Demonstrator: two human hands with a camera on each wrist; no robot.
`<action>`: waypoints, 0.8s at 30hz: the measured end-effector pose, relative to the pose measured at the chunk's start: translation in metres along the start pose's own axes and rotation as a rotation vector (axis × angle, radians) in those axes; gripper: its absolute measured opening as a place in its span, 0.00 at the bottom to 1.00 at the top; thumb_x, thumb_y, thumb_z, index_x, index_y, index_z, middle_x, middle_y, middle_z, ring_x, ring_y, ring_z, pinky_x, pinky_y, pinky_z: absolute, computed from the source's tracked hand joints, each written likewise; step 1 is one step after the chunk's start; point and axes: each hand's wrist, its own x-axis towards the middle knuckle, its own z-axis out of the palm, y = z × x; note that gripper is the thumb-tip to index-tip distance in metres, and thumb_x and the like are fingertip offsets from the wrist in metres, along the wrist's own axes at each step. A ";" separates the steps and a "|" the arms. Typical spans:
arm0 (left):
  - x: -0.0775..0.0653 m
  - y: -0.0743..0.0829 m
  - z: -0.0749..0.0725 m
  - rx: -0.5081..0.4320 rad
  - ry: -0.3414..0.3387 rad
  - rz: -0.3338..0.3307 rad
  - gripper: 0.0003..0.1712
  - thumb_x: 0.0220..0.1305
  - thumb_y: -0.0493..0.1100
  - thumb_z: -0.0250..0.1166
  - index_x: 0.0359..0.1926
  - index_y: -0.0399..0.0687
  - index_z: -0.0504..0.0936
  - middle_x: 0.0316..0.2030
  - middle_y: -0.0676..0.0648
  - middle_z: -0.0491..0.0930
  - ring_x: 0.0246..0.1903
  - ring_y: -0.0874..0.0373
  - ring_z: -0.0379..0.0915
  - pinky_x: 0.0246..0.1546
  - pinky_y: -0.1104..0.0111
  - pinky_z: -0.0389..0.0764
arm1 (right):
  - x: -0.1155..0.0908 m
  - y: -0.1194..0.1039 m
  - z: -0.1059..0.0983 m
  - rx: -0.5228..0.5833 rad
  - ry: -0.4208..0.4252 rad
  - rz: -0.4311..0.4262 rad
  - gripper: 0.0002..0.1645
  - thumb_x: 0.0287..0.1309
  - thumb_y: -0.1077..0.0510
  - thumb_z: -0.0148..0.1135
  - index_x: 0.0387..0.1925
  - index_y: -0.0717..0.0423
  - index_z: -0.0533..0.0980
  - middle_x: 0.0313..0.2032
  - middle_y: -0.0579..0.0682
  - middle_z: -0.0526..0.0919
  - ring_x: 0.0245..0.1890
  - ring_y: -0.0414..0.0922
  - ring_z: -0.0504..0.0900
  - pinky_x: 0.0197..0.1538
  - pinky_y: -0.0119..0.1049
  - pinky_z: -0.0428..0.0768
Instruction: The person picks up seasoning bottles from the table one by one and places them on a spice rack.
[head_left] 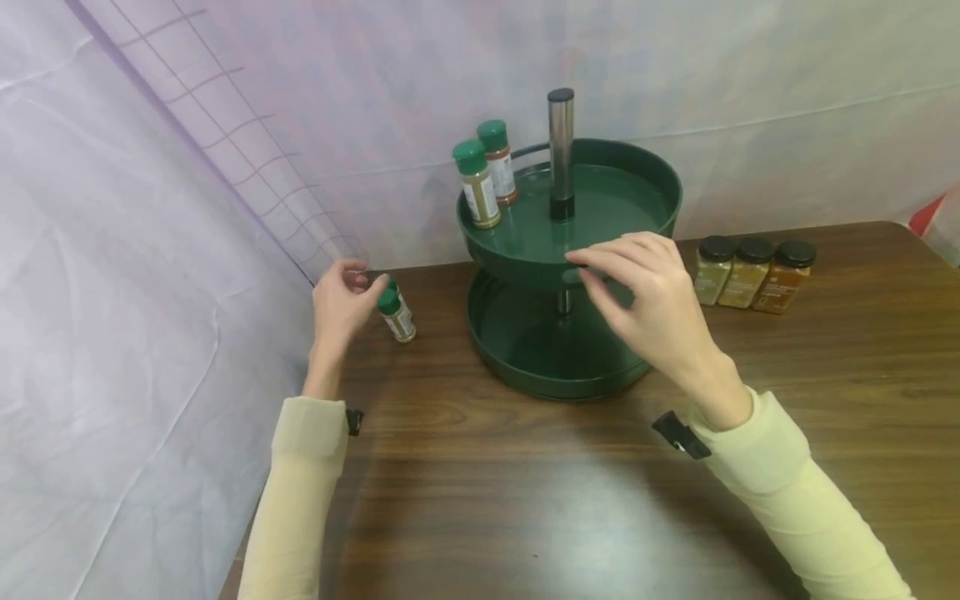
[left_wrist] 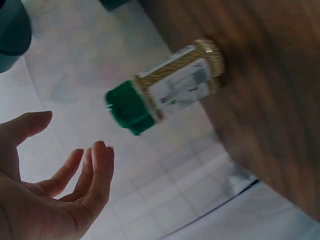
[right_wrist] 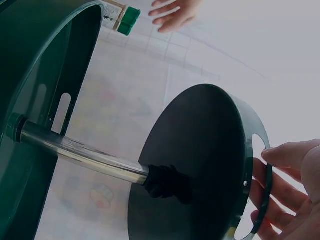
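My left hand (head_left: 341, 304) is beside two small green-capped spice bottles (head_left: 401, 325) standing on the table at the left. In the left wrist view its fingers are loosely bent and apart from the bottle (left_wrist: 175, 85), holding nothing. My right hand (head_left: 652, 308) grips the front rim of the upper tier of a dark green two-tier turntable (head_left: 615, 196). The right wrist view shows the right fingers (right_wrist: 280, 190) passing through the handle slot, with the thumb at the rim. Two more green-capped spice bottles (head_left: 482, 200) stand on the upper tier at its left side.
Three black-capped square spice jars (head_left: 742, 279) stand in a row on the wooden table (head_left: 495, 500), right of the turntable. A metal post (head_left: 561, 150) rises through both tiers. White cloth walls (head_left: 375, 75) border the back and left; a wire grid shows at the left.
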 end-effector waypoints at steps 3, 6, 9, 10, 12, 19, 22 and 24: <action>-0.001 -0.011 0.003 -0.007 0.003 -0.015 0.26 0.65 0.46 0.69 0.57 0.32 0.77 0.48 0.33 0.81 0.45 0.41 0.80 0.50 0.56 0.78 | 0.000 0.000 0.000 0.000 0.002 -0.001 0.12 0.60 0.66 0.69 0.45 0.59 0.86 0.43 0.54 0.88 0.45 0.54 0.80 0.57 0.53 0.70; -0.003 -0.018 0.006 0.003 -0.002 -0.030 0.26 0.64 0.48 0.69 0.55 0.33 0.77 0.47 0.34 0.81 0.45 0.42 0.80 0.49 0.57 0.78 | 0.000 0.000 -0.001 -0.001 0.002 0.000 0.12 0.60 0.66 0.69 0.46 0.59 0.86 0.43 0.54 0.88 0.45 0.54 0.80 0.57 0.53 0.70; -0.006 -0.023 0.008 0.019 -0.020 -0.044 0.27 0.63 0.49 0.69 0.55 0.33 0.77 0.47 0.35 0.81 0.45 0.43 0.80 0.50 0.56 0.77 | 0.000 0.001 -0.002 -0.004 -0.001 0.002 0.12 0.60 0.66 0.69 0.46 0.59 0.86 0.43 0.54 0.88 0.45 0.54 0.80 0.57 0.53 0.70; -0.006 -0.024 0.010 0.025 -0.029 -0.047 0.27 0.63 0.49 0.69 0.55 0.33 0.77 0.48 0.34 0.81 0.46 0.42 0.79 0.50 0.55 0.77 | 0.000 0.000 -0.002 -0.004 -0.001 0.003 0.12 0.60 0.66 0.69 0.46 0.59 0.86 0.43 0.54 0.88 0.45 0.54 0.80 0.57 0.53 0.70; -0.008 -0.028 0.013 0.035 -0.042 -0.046 0.27 0.63 0.48 0.70 0.55 0.32 0.76 0.48 0.33 0.81 0.47 0.41 0.79 0.51 0.53 0.77 | 0.000 0.000 -0.002 -0.002 -0.001 0.004 0.12 0.60 0.66 0.69 0.46 0.58 0.86 0.43 0.54 0.88 0.46 0.54 0.80 0.57 0.53 0.70; -0.009 -0.038 0.023 0.065 -0.063 -0.053 0.28 0.62 0.46 0.71 0.55 0.31 0.76 0.47 0.32 0.81 0.49 0.40 0.77 0.54 0.50 0.75 | -0.001 0.001 0.000 0.005 -0.003 -0.001 0.12 0.59 0.66 0.69 0.46 0.58 0.86 0.43 0.54 0.88 0.46 0.54 0.80 0.57 0.52 0.70; -0.008 -0.042 0.027 0.077 -0.061 -0.066 0.29 0.61 0.47 0.71 0.56 0.32 0.76 0.47 0.33 0.82 0.49 0.40 0.77 0.55 0.50 0.74 | -0.001 0.001 0.000 0.005 -0.004 -0.001 0.13 0.59 0.66 0.69 0.46 0.58 0.86 0.43 0.54 0.88 0.46 0.54 0.80 0.57 0.52 0.70; -0.007 -0.043 0.029 0.081 -0.059 -0.074 0.29 0.62 0.48 0.71 0.56 0.32 0.76 0.47 0.34 0.82 0.49 0.40 0.77 0.55 0.50 0.75 | -0.001 0.001 0.000 0.003 -0.004 -0.003 0.13 0.59 0.66 0.69 0.46 0.58 0.86 0.43 0.54 0.88 0.46 0.54 0.80 0.57 0.52 0.70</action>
